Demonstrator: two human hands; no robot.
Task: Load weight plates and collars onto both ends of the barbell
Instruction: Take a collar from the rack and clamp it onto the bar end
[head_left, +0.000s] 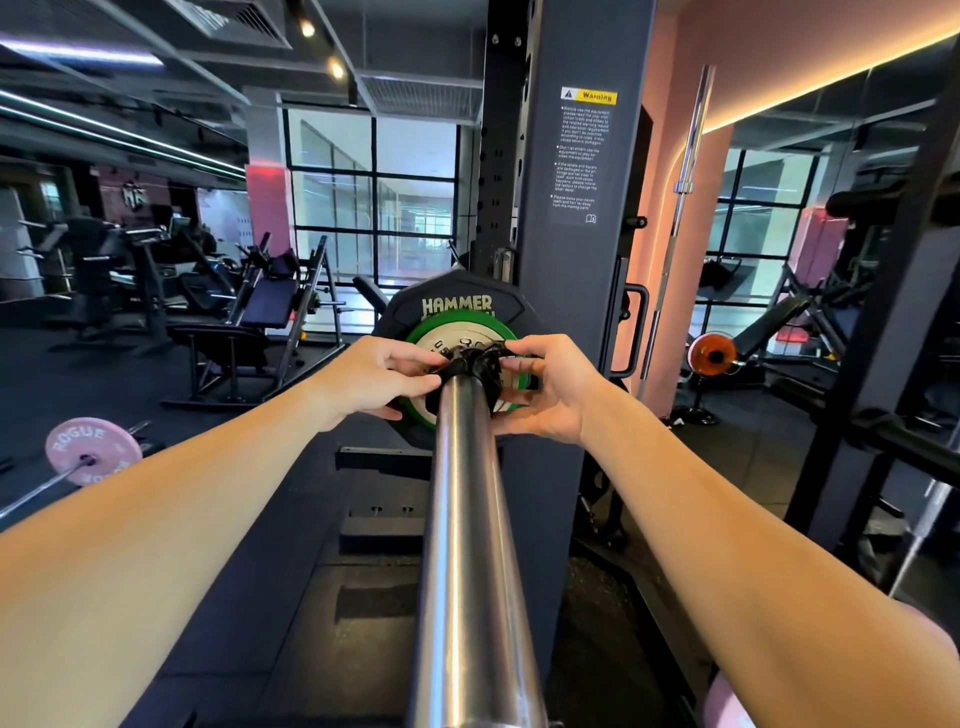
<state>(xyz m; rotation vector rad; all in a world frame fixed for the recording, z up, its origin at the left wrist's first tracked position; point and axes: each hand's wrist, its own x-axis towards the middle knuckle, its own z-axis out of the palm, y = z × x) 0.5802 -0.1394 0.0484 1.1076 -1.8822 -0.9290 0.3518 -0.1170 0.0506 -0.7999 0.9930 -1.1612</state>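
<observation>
The steel barbell sleeve (470, 545) runs from the bottom of the head view away toward the rack. A large black Hammer plate (457, 304) sits on it, with a smaller green-rimmed plate (441, 332) in front. A black collar (475, 366) wraps the sleeve against the green plate. My left hand (374, 376) pinches the collar's left side. On the collar's right side, my right hand (553, 387) grips it, fingers curled over its top and bottom. Both arms are stretched out along the sleeve.
A dark rack upright (576, 234) with a warning label stands just behind the plates. A pink Rogue plate (91, 449) on another bar lies on the floor at left. An orange plate (712, 355) and a mirror are at right. Benches and machines fill the left background.
</observation>
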